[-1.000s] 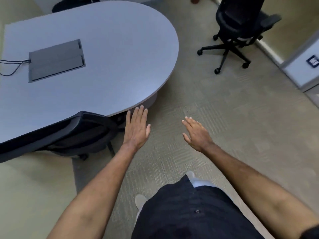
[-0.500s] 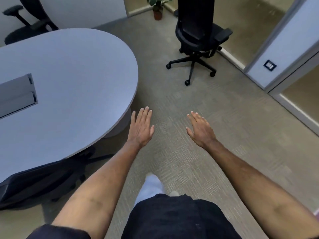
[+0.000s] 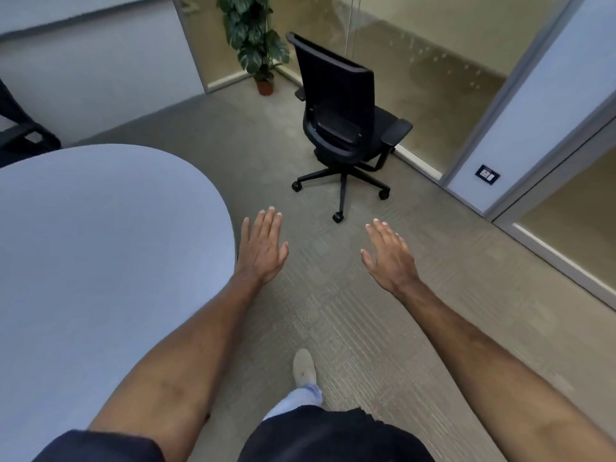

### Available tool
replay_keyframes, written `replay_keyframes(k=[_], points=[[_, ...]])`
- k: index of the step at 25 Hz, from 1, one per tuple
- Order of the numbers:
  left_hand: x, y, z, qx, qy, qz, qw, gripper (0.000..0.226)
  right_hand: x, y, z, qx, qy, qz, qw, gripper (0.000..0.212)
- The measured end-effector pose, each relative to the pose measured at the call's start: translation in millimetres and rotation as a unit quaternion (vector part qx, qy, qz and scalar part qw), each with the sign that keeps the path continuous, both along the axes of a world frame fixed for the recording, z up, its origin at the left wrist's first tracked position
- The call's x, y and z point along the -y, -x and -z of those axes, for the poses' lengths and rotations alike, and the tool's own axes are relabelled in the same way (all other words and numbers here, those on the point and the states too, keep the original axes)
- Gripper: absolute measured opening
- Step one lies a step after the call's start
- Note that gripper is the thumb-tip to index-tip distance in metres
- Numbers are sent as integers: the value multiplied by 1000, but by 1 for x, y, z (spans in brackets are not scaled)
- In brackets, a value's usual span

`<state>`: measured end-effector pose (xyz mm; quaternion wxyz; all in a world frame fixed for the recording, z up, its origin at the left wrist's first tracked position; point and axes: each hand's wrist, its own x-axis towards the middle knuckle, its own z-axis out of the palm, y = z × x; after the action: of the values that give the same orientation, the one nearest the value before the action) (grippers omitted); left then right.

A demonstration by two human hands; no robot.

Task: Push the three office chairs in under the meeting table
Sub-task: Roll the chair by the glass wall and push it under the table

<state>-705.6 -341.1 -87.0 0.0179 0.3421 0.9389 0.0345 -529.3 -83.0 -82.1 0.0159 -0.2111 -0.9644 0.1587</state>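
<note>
A black office chair (image 3: 343, 118) on castors stands on the carpet ahead, away from the table, its back turned towards me. The rounded end of the pale grey meeting table (image 3: 100, 248) fills the left side. Part of another black chair (image 3: 20, 135) shows beyond the table at the far left edge. My left hand (image 3: 263, 248) is stretched out flat beside the table's edge, fingers apart, holding nothing. My right hand (image 3: 390, 255) is likewise flat and empty, over bare carpet. Both hands are well short of the chair ahead.
A potted plant (image 3: 256, 38) stands in the far corner behind the chair. Glass partitions (image 3: 433, 61) and a wall with a socket plate (image 3: 486, 175) run along the right. My shoe (image 3: 304, 368) is stepping forward on the carpet.
The view has swung up and to the right: the pushed-in chair at the lower left has left the frame, and the chair ahead is nearer. Both hands stay flat and empty.
</note>
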Motion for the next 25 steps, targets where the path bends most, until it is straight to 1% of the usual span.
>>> replay_keyframes(k=[3, 5, 7, 11, 16, 22, 25], points=[[-38, 76, -16, -34, -10, 14, 999, 71, -33, 63, -9, -21, -6, 24, 999, 65], [-63, 119, -30, -30, -30, 19, 999, 70, -54, 99, -16, -34, -3, 38, 999, 64], [-86, 159, -36, -51, -34, 29, 998, 70, -73, 133, -21, -45, -11, 46, 998, 64], [-136, 231, -43, -46, -52, 35, 997, 70, -112, 199, -31, -75, -19, 60, 995, 64], [-207, 318, -39, -35, -62, 28, 997, 71, -170, 295, -30, -107, -26, 49, 993, 64], [-294, 423, -48, -4, -68, 17, 998, 73, -259, 421, -37, -97, -6, 36, 995, 65], [-329, 468, -45, -12, -72, 5, 997, 74, -299, 480, -40, -95, -2, 38, 995, 66]])
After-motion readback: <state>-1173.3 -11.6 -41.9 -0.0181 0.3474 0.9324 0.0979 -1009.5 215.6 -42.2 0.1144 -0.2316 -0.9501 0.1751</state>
